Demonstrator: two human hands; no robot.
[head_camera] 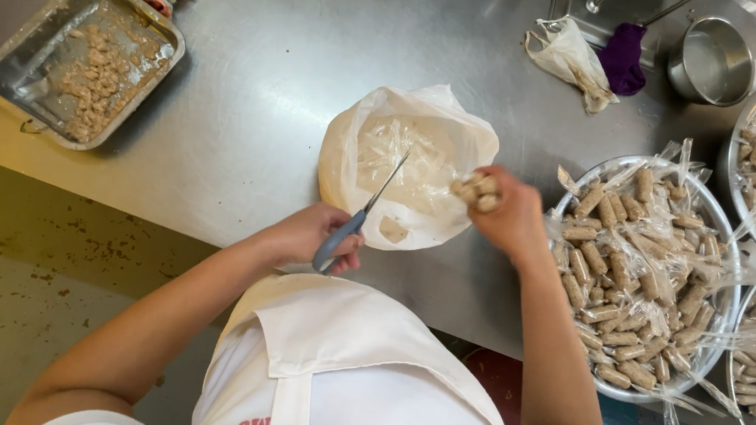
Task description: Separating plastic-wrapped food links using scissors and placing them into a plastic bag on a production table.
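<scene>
Left hand (317, 234) is closed round the blue-grey handles of the scissors (361, 216); blades point up and away over the open white bag (405, 165) on the counter (264, 57). Right hand (510, 217) is closed on a small packet (476, 190) of tan, stubby pieces, held above the bag's right edge.

Packet: looks light and soft, clear film likely slippery and easily crumpled. Contents seem crumbly, so a gentle pinch at the film end, not a squeeze on the pieces, would suit. Scissors: stiff, best kept by the handles, tips clear of the fingers.

Just right of that hand, a steel bowl (711, 360) heaped with like packets. Far left, a tray (8, 62) with loose pieces.
</scene>
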